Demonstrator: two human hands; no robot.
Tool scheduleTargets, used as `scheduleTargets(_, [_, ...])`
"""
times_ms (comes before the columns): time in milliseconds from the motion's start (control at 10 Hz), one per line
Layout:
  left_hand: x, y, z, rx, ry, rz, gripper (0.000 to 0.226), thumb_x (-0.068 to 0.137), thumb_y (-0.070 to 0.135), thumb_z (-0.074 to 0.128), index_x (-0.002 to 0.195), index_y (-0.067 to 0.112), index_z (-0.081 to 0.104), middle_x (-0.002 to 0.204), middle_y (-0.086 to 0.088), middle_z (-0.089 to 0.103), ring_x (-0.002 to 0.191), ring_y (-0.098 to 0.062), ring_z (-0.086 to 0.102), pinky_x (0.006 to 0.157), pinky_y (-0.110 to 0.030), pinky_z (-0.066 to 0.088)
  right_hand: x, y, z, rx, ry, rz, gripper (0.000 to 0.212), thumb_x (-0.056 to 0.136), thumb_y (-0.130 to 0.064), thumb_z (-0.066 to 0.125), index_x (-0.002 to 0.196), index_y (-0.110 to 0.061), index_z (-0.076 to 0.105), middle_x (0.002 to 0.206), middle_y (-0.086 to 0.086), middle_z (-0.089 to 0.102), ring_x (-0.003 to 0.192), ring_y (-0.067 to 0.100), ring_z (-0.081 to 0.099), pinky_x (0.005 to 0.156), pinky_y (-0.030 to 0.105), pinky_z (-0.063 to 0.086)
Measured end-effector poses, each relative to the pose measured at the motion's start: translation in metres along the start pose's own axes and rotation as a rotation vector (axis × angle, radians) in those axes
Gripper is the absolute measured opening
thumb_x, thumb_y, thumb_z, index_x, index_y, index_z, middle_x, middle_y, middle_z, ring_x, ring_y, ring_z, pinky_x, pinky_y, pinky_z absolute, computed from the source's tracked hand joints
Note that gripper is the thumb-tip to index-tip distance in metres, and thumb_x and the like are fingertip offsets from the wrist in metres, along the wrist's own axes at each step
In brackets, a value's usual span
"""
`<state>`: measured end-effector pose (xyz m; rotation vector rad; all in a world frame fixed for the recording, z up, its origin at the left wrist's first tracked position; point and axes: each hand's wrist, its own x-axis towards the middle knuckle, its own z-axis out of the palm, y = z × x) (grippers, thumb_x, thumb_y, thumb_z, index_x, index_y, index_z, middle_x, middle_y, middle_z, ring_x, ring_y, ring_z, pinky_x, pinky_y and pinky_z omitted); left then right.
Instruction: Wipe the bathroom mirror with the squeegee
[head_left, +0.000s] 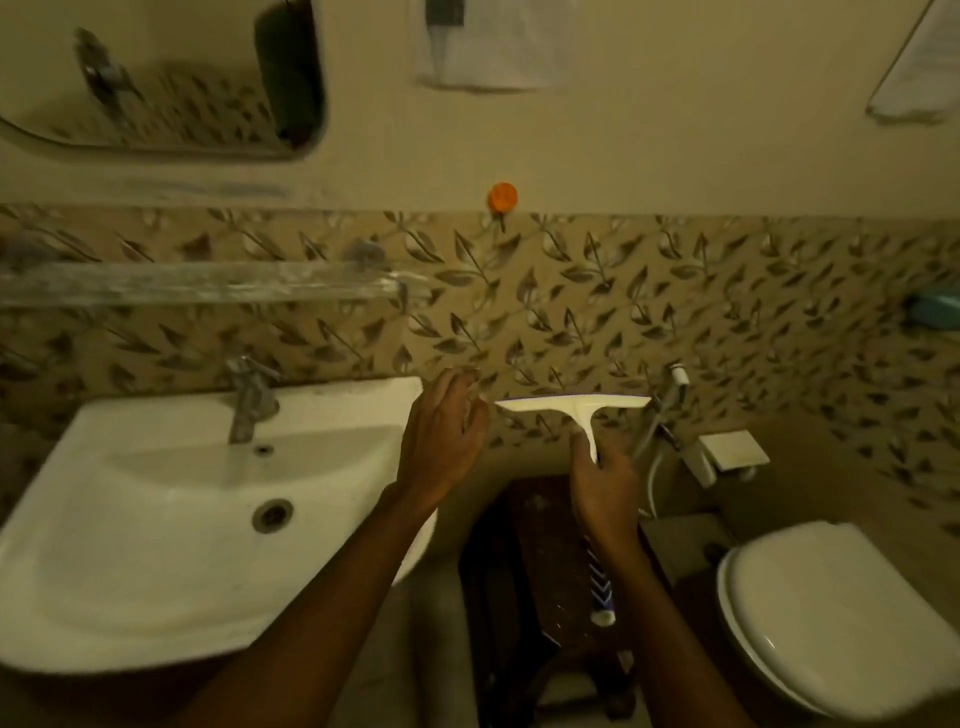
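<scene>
We hold the squeegee (574, 410) in the gap between the sink (358, 397) rim and the toilet (841, 613), before the leaf-patterned wall (571, 312). Its right blade tip sits just beside the wall sprayer (675, 376). Its left tip is near our left hand (444, 441), whose fingers are loosely spread and hold nothing. The mirror (156, 78) hangs well apart, up left, above a jutting glass shelf (197, 283). Our right hand (605, 488) grips the stem. The squeegee is white and T-shaped, blade level on top.

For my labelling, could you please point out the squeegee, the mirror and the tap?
squeegee (571, 404), head view, on its blade bar.
mirror (182, 88), head view, on its glass.
tap (250, 397), head view, on its body.
</scene>
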<state>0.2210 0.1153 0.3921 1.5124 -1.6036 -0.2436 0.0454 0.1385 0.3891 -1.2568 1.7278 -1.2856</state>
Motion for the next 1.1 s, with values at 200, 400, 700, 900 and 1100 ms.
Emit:
scheduleTargets(200, [-0.022, -0.006, 0.081, 0.014, -0.127, -0.096, 0.042, 0.098, 0.032, 0.043, 0.137, 0.016, 0.046, 0.144, -0.002, 0.045, 0.133, -0.018, 0.04, 0.11, -0.03, 0.032, 0.032, 0.07, -0.011, -0.1, 0.018, 0.135, 0.039, 0.095, -0.051, 0.046, 0.088, -0.02, 0.067, 0.08, -0.006, 0.063, 0.079, 0.015, 0.06, 0.074, 0.033, 0.047])
scheduleTargets(400, [-0.034, -0.046, 0.172, 0.051, -0.271, -0.137, 0.048, 0.095, 0.043, 0.033, 0.136, 0.02, 0.046, 0.141, 0.002, 0.048, 0.132, -0.016, 0.043, 0.107, -0.039, 0.039, 0.078, 0.152, -0.004, -0.194, 0.001, 0.204, 0.034, 0.099, -0.043, 0.044, 0.092, -0.016, 0.064, 0.074, -0.01, 0.051, 0.073, 0.01, 0.051, 0.075, 0.029, 0.039])
scheduleTargets(700, [-0.048, -0.113, 0.291, 0.138, -0.369, -0.164, 0.043, 0.093, 0.033, 0.041, 0.124, 0.009, 0.058, 0.127, -0.007, 0.062, 0.122, -0.024, 0.055, 0.102, -0.039, 0.041, 0.166, 0.288, 0.043, -0.448, -0.144, 0.3, 0.048, 0.098, -0.048, 0.039, 0.098, -0.005, 0.062, 0.093, 0.01, 0.064, 0.091, 0.028, 0.061, 0.075, 0.033, 0.043])
scheduleTargets(900, [-0.066, -0.153, 0.344, 0.157, -0.451, -0.249, 0.049, 0.093, 0.039, 0.033, 0.127, 0.01, 0.054, 0.132, -0.006, 0.057, 0.128, -0.024, 0.048, 0.102, -0.04, 0.043, 0.199, 0.365, 0.073, -0.47, -0.198, 0.353, 0.05, 0.099, -0.046, 0.039, 0.099, 0.0, 0.061, 0.1, 0.018, 0.066, 0.095, 0.034, 0.062, 0.077, 0.033, 0.042])
scheduleTargets(1100, [-0.08, -0.168, 0.38, 0.116, -0.415, -0.311, 0.05, 0.094, 0.043, 0.031, 0.124, 0.011, 0.055, 0.127, -0.005, 0.059, 0.124, -0.023, 0.051, 0.1, -0.044, 0.043, 0.218, 0.408, 0.078, -0.538, -0.3, 0.308, 0.053, 0.099, -0.048, 0.038, 0.103, 0.0, 0.061, 0.103, 0.02, 0.066, 0.097, 0.037, 0.062, 0.08, 0.036, 0.046])
